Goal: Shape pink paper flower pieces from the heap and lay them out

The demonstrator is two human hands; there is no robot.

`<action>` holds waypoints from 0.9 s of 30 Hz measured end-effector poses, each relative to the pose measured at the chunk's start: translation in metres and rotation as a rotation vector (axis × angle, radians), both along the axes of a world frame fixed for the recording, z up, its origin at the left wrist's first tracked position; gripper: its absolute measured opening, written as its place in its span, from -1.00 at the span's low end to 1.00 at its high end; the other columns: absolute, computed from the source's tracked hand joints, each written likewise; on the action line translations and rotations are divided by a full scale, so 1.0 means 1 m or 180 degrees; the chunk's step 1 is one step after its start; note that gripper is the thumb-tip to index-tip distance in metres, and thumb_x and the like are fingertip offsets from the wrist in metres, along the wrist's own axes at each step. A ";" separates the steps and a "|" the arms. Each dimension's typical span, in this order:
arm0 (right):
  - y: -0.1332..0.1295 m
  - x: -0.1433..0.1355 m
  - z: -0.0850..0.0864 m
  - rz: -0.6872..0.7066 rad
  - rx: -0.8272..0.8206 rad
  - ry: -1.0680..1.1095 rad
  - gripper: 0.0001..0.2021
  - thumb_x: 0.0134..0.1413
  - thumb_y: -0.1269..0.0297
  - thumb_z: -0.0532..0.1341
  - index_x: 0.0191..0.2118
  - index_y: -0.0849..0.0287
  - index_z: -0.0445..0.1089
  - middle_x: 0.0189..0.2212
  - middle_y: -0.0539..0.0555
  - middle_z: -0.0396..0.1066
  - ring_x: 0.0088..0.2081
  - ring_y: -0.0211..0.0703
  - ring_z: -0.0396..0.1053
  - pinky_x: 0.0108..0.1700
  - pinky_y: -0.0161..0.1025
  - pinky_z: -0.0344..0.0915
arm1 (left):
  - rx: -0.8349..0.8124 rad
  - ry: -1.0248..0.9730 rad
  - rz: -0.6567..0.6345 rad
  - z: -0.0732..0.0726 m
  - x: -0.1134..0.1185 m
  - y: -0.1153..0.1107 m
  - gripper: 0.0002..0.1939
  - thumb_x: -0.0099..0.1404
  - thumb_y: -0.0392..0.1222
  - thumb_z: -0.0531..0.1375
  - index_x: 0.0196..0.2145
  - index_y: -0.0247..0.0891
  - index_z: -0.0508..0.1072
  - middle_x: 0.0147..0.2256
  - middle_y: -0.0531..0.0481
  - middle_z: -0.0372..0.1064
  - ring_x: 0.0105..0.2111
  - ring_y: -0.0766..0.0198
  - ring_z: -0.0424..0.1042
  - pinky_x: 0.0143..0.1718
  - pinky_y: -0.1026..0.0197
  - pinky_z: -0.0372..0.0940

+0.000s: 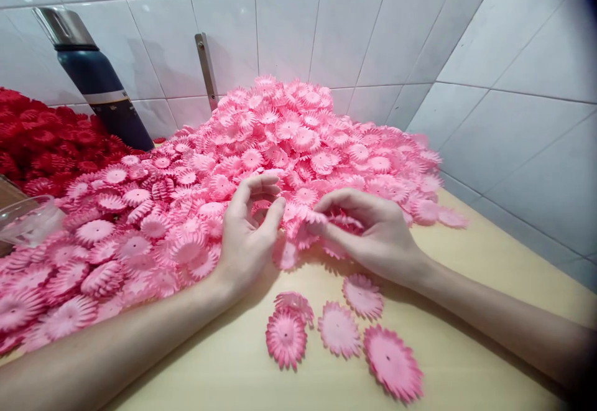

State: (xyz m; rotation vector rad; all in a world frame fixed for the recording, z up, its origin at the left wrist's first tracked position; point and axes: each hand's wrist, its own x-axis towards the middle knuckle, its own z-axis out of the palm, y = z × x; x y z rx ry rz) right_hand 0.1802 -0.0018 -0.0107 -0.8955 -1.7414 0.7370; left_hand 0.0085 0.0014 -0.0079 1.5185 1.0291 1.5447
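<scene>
Right hand (373, 230): thumb and fingers pinch pink petal disc (315, 217), at left hand's 3 o'clock. Left hand (247, 234): open, fingers curled. Loose discs (339, 330): right hand's 7 o'clock. Pink petal pile (289, 128): 12 o'clock, beyond hands.

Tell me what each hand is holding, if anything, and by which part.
The right hand pinches pink petal material by its edge, between thumb and fingers; blur hides how many pieces. The left hand is loosely curled, with nothing clearly held.

Head-worn camera looks forward and down, fairly close.
</scene>
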 end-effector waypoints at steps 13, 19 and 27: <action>0.010 0.005 -0.005 -0.0598 -0.0246 0.0527 -0.87 -0.04 0.21 0.39 -0.36 0.07 0.47 -0.38 0.02 0.52 -0.32 -0.13 0.49 -0.25 -0.18 0.45 | -0.0592 -0.0083 -0.0682 0.004 0.002 -0.004 -0.84 0.17 -0.26 0.30 -0.26 -0.28 0.46 -0.34 0.01 0.49 -0.33 0.33 0.49 -0.27 0.28 0.43; 0.017 0.006 -0.006 -0.1198 0.0092 0.0768 -0.81 -0.02 0.27 0.37 -0.24 0.10 0.43 -0.26 0.05 0.45 -0.25 -0.16 0.41 -0.19 -0.20 0.39 | -0.0632 -0.0391 -0.0272 0.002 0.001 0.000 -0.74 0.17 -0.20 0.31 -0.18 -0.28 0.43 -0.27 -0.05 0.48 -0.30 0.25 0.52 -0.35 0.26 0.47; 0.007 0.004 -0.005 -0.0175 0.0328 0.0051 -0.85 0.14 0.38 0.25 -0.16 0.11 0.49 -0.22 0.08 0.51 -0.18 -0.13 0.44 -0.12 -0.14 0.38 | -0.0670 -0.0244 -0.0637 0.003 -0.001 -0.002 -0.53 0.08 -0.21 0.38 -0.03 -0.24 0.44 -0.24 -0.02 0.42 -0.25 0.27 0.47 -0.25 0.25 0.45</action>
